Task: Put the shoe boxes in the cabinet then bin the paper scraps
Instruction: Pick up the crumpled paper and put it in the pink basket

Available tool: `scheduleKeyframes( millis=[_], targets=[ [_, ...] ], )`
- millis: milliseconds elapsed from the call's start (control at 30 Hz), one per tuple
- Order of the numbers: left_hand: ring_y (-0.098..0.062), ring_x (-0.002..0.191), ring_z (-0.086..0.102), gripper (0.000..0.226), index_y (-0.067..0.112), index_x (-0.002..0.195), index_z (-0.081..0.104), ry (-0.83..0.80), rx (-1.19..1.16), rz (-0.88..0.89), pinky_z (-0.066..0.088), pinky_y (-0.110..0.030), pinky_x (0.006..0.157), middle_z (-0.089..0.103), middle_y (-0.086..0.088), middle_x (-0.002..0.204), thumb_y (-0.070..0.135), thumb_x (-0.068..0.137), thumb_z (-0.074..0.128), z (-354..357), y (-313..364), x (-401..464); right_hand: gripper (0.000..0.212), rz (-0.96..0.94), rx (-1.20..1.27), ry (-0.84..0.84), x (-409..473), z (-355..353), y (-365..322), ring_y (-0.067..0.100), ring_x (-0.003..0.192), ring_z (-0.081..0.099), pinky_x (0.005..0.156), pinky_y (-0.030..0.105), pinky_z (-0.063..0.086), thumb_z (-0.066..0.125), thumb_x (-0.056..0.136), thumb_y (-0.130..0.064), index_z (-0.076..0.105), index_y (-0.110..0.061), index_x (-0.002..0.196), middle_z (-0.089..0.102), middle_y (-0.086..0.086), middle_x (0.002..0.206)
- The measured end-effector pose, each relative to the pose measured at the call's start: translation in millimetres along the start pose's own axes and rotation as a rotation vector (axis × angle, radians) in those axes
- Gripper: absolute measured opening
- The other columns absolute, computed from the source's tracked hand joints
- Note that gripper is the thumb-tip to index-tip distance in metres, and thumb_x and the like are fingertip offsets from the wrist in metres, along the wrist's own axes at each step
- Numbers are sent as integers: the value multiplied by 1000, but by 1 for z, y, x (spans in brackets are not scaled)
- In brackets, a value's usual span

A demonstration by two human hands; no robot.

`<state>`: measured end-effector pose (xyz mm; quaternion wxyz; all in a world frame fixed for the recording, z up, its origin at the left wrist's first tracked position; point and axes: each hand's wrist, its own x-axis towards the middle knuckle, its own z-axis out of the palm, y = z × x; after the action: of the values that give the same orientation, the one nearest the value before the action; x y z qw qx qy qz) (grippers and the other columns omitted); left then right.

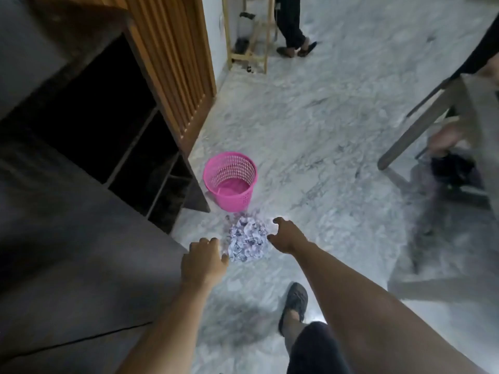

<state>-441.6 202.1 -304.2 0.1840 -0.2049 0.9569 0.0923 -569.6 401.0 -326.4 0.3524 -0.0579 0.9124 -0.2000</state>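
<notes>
— Scraps (247,242) location?
— On the floor (324,130), one crumpled heap of white paper with bluish print, just in front of the bin (230,180). A few loose bits trail from the heap toward the bin's base.
— Any print legible?
— None. Too blurred to read.
— Bin?
— Pink plastic, round, tapering downward, lattice wall, solid bottom. Upright, beside the cabinet's (108,125) lower corner. Nothing visible inside it.
— Hands?
— Left hand (204,259) sits at the heap's left edge, fingers loosely curled, thumb near the paper. Right hand (286,234) is at the heap's right edge, fingers bent downward. The two are apart, the heap between them. Neither plainly grips anything; whether they touch the paper I cannot tell.
— Cabinet?
— Dark wood, open, divided by thin shelves and uprights. Interior is too dark to inspect. Its slatted door (172,63), lighter wood, stands swung out.
— Floor finish?
— Pale grey veined marble, glossy.
</notes>
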Motion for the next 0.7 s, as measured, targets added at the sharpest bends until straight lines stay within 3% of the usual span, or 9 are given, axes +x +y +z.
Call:
scheduleKeyframes(
  millis=[133, 300, 433, 567, 633, 700],
  targets=[
    [-29, 109, 60, 42, 24, 111, 58, -271, -71, -105, 55, -42, 85, 62, -4, 110, 53, 84, 45, 107, 17, 55, 64, 115, -2, -122, 90, 41, 74, 37, 133, 50, 108, 46, 45, 59, 98, -41, 35, -22, 154, 44, 17, 150],
    [-21, 128, 48, 45, 35, 135, 46, -436, -127, -65, 49, -37, 97, 53, 7, 134, 53, 94, 48, 245, 29, 154, 58, 109, -63, -157, 225, 129, 150, 32, 137, 45, 107, 43, 44, 54, 101, -40, 35, -28, 154, 43, 11, 149],
    [-21, 139, 37, 57, 34, 146, 37, -391, -199, -18, 44, -38, 106, 43, 6, 149, 48, 93, 53, 375, 12, 249, 57, 50, -103, -133, 333, 215, 190, 32, 136, 47, 106, 44, 45, 55, 101, -40, 36, -30, 154, 45, 10, 148],
    [-31, 153, 13, 84, 33, 157, 21, -218, -178, 87, 44, -52, 108, 5, -4, 169, 49, 87, 63, 492, -29, 362, 59, -25, -104, -13, 443, 304, 214, 34, 132, 49, 103, 49, 48, 58, 99, -42, 38, -31, 153, 47, 11, 145],
    [-35, 155, 4, 96, 37, 160, 11, -127, -177, 120, 43, -56, 108, -12, -4, 169, 54, 84, 68, 539, -48, 416, 65, -63, -143, 70, 492, 344, 222, 35, 141, 38, 105, 53, 48, 58, 98, -48, 32, -34, 156, 37, 12, 154],
    [-33, 156, -10, 103, 46, 157, -4, -83, -198, 161, 32, -59, 115, -26, 1, 166, 60, 84, 67, 572, -61, 460, 78, -74, -208, 137, 533, 374, 226, 37, 153, 17, 111, 57, 42, 54, 96, -60, 16, -39, 161, 18, 13, 165]
  ],
)
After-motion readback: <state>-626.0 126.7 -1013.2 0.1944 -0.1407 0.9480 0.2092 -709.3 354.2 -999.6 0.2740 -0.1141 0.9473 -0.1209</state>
